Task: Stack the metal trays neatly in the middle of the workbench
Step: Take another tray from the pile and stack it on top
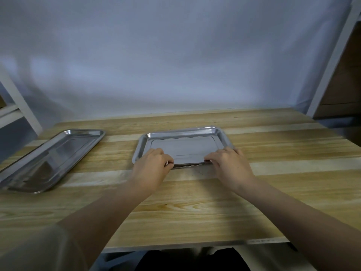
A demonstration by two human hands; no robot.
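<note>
Grip is taken on the near long rim of a shiny rectangular stainless-steel tray (181,147) by both hands. The left hand (152,165) is curled round the rim by one corner and the right hand (228,163) by the other. This two-corner hold is judged to keep the tray square while it is centred. The tray lies just beyond the fingertips, about midway across the pale planked wooden worktop (195,202). Its long axis runs from one hand to the other, parallel with the worktop's front edge. A dark gap is seen beneath the gripped rim; whether that rim is raised cannot be told. A second steel tray (50,159) lies flat well apart, left of the left hand. Its long axis is skewed diagonally, and it is judged not yet stacked.
</note>
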